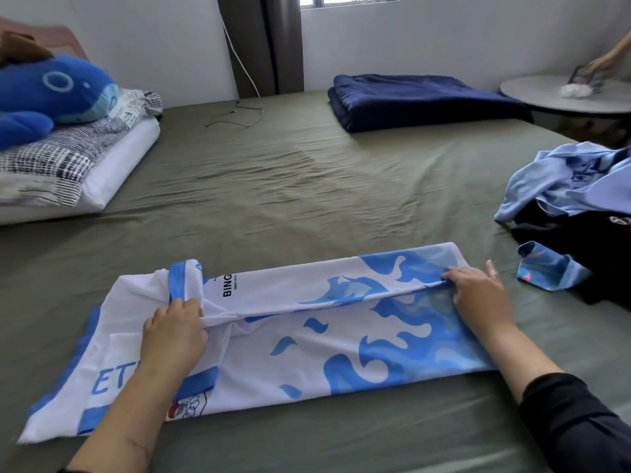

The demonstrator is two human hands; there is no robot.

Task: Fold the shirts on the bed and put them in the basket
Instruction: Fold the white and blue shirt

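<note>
A white and blue shirt [307,336] is lying spread sideways across the green bed sheet [273,186], partly folded along its length. The left hand [174,332] is pinching a bunched fold of cloth just below the blue collar [177,278]. The right hand [478,288] is gripping the same fold at the shirt's other end, fingers curled over the edge. Beyond the right hand, a pile of unfolded shirts [566,189] is lying at the bed's edge.
</note>
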